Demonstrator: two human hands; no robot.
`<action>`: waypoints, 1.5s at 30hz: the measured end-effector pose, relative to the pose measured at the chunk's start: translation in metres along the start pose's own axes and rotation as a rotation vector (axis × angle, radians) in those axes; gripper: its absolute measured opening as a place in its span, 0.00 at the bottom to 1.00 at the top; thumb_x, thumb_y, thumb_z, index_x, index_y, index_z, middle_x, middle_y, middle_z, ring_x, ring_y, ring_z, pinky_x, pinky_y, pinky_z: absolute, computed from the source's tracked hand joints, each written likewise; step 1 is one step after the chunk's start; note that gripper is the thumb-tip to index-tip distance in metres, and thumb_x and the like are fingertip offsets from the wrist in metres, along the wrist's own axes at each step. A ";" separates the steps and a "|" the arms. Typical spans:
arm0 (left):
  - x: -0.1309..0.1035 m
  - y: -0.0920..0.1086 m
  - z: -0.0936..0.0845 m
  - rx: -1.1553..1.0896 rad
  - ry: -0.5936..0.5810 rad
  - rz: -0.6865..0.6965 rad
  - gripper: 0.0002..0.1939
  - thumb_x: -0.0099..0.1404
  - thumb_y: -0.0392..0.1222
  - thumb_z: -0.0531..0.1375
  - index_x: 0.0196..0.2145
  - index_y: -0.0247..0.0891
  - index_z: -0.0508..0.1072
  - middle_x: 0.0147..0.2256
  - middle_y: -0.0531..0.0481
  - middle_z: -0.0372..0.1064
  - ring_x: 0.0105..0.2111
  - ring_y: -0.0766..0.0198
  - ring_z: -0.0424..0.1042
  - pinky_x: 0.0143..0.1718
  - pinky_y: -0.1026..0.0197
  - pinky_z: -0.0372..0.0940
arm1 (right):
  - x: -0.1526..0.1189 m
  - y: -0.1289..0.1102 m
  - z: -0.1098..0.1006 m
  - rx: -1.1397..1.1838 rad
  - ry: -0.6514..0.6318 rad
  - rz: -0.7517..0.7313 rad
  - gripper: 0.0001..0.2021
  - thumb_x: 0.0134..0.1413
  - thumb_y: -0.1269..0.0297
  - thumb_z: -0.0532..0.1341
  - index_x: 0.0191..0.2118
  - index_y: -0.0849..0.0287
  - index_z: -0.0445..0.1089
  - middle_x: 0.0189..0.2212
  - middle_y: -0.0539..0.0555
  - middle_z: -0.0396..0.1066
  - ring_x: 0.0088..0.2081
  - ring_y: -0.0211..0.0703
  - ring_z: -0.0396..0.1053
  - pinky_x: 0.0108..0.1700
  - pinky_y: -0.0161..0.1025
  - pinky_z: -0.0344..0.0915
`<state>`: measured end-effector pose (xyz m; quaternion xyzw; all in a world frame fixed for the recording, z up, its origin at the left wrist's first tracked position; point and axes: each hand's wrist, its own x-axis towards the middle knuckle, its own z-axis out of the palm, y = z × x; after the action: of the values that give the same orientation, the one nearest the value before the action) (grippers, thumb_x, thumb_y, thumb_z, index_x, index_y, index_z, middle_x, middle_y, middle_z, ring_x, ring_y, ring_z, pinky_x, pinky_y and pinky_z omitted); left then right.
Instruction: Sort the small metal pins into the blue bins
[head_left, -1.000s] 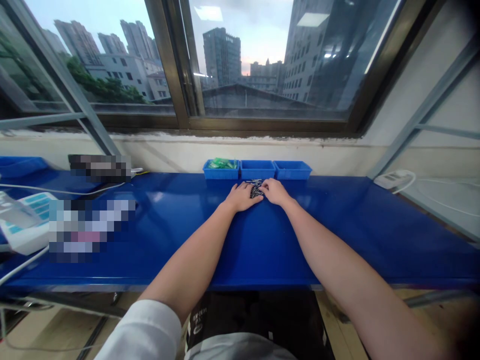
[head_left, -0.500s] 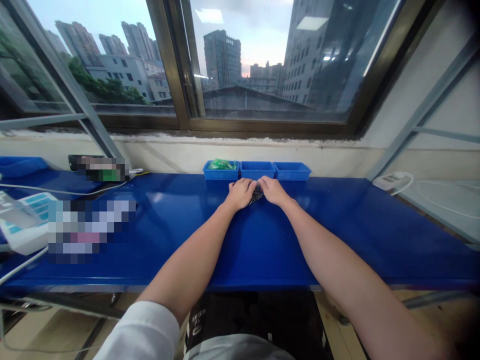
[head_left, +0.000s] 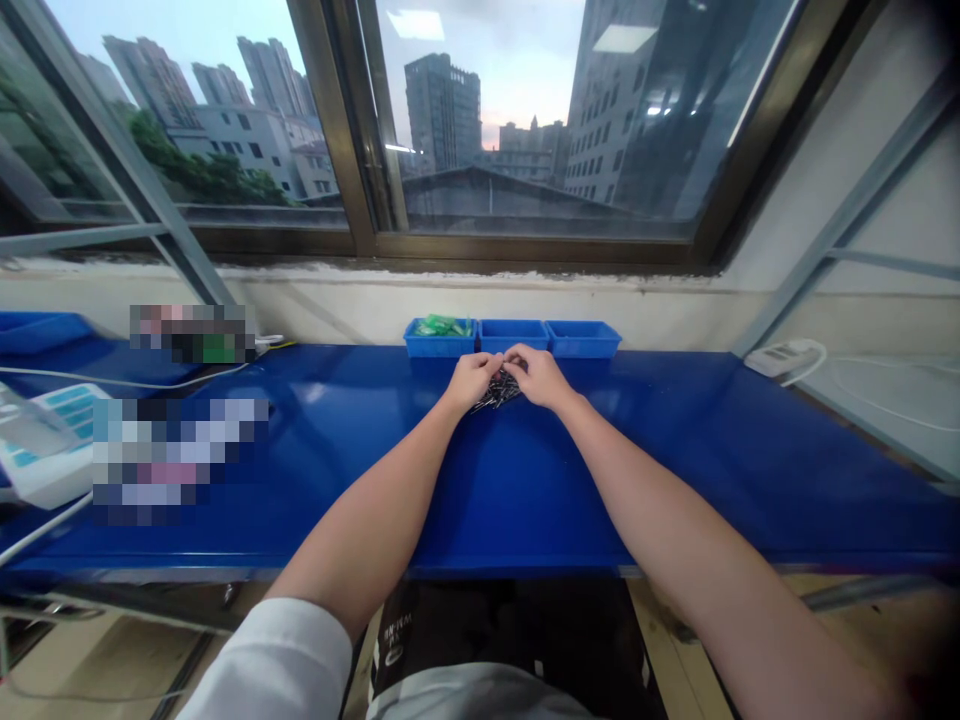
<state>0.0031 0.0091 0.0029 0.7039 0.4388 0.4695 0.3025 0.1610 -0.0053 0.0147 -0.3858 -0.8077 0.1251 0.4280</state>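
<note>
A small heap of thin, dark, shiny pieces lies on the blue table, too small to name. My left hand is at the heap's left side, its thumb and fingertips drawn together over the pieces. From the right, my right hand reaches over the same heap with bent fingers pressed together in a pinch. The fingertips of both hands nearly meet. Whatever they hold is too small to make out, and the hands cover part of the heap.
Behind the hands stand a blue bin with green packets, a middle blue bin and a right blue bin. A white device and blurred-out items are at the left. A white power strip lies at the right.
Both hands have shifted slightly and their fingertips have come closer together. More of the dark heap shows between and below them, spread a little to the left.
</note>
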 end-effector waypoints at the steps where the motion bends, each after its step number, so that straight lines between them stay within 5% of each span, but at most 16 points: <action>1: 0.001 0.000 -0.001 -0.017 0.002 0.006 0.20 0.60 0.54 0.54 0.20 0.36 0.68 0.19 0.53 0.63 0.23 0.66 0.62 0.28 0.63 0.58 | 0.000 0.000 0.000 -0.015 0.009 0.017 0.08 0.55 0.63 0.56 0.39 0.59 0.68 0.30 0.52 0.73 0.32 0.39 0.69 0.37 0.34 0.61; 10: 0.002 -0.002 -0.002 -0.010 0.048 0.036 0.15 0.58 0.49 0.57 0.30 0.34 0.74 0.30 0.48 0.73 0.32 0.62 0.69 0.37 0.61 0.63 | 0.000 0.004 -0.006 -0.302 -0.024 0.102 0.20 0.63 0.57 0.46 0.25 0.58 0.66 0.24 0.53 0.70 0.29 0.41 0.66 0.34 0.36 0.56; 17: 0.003 -0.006 0.000 0.095 0.044 0.017 0.20 0.62 0.54 0.52 0.24 0.36 0.73 0.26 0.49 0.72 0.30 0.62 0.69 0.35 0.61 0.62 | 0.001 0.008 -0.002 -0.207 -0.027 0.092 0.15 0.61 0.61 0.49 0.29 0.59 0.69 0.28 0.53 0.72 0.32 0.40 0.67 0.37 0.35 0.59; 23: 0.002 -0.003 -0.001 0.128 0.096 0.037 0.15 0.61 0.47 0.54 0.29 0.35 0.75 0.29 0.48 0.74 0.31 0.61 0.70 0.35 0.62 0.62 | 0.001 0.010 -0.001 0.059 0.124 0.147 0.09 0.52 0.62 0.57 0.36 0.61 0.71 0.29 0.53 0.73 0.32 0.40 0.69 0.38 0.37 0.63; 32: -0.003 0.003 0.000 0.113 0.095 0.006 0.20 0.61 0.52 0.56 0.42 0.34 0.74 0.39 0.44 0.75 0.39 0.58 0.72 0.43 0.60 0.64 | 0.003 0.019 -0.008 0.286 0.228 0.249 0.10 0.44 0.58 0.62 0.30 0.60 0.73 0.29 0.54 0.75 0.33 0.44 0.71 0.38 0.41 0.67; 39: -0.002 0.000 -0.002 0.356 0.154 -0.047 0.23 0.64 0.52 0.53 0.51 0.34 0.67 0.47 0.42 0.70 0.48 0.55 0.68 0.51 0.55 0.60 | -0.001 0.033 -0.015 -0.124 0.370 0.364 0.17 0.48 0.62 0.58 0.43 0.60 0.73 0.40 0.57 0.74 0.40 0.46 0.69 0.48 0.43 0.64; 45: -0.009 -0.001 -0.001 0.722 -0.018 -0.035 0.38 0.62 0.66 0.47 0.59 0.35 0.58 0.60 0.35 0.55 0.61 0.45 0.52 0.58 0.44 0.49 | -0.005 0.035 -0.019 -0.433 0.335 0.467 0.24 0.48 0.62 0.58 0.53 0.59 0.67 0.42 0.61 0.71 0.50 0.55 0.61 0.53 0.50 0.57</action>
<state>0.0005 0.0012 -0.0011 0.7617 0.5858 0.2729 0.0461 0.1960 0.0127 0.0047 -0.6569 -0.6241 -0.0195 0.4226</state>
